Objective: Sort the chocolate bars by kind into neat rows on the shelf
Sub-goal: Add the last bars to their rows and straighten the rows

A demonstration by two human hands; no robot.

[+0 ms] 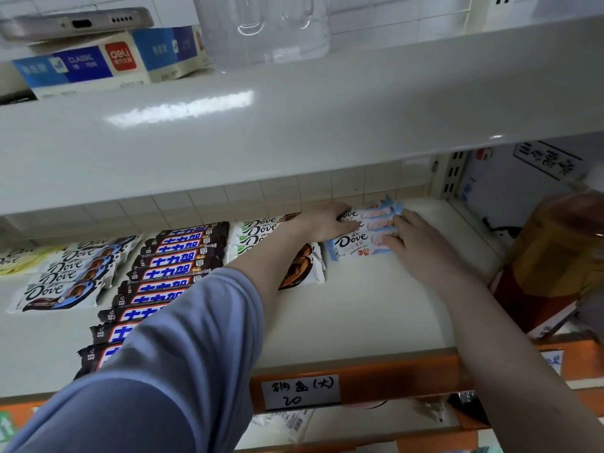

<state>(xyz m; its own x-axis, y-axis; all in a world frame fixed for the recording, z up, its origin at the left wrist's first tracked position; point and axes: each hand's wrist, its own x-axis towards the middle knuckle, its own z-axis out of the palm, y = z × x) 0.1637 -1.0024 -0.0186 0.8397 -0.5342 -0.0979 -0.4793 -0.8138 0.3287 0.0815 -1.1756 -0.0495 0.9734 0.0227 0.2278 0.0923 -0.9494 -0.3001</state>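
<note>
On the white shelf (376,305) lie rows of chocolate bars. A short row of light blue and pink Dove bars (362,238) sits at the back right. My left hand (323,223) rests flat against their left ends, and my right hand (415,243) touches their right ends with straight fingers. Just left of them lies a row of white Dove bars with brown pictures (302,266), partly hidden by my left arm. Further left runs a long row of dark Snickers bars (170,273), then white and blue Dove bars (65,273), then yellow Dove bars (16,259).
A second white shelf (294,119) hangs close overhead, carrying a Deli box (91,65), a phone (78,22) and a clear jug (261,27). An amber jar (555,256) stands at the right. The shelf's orange front edge (408,374) bears a handwritten label (300,392).
</note>
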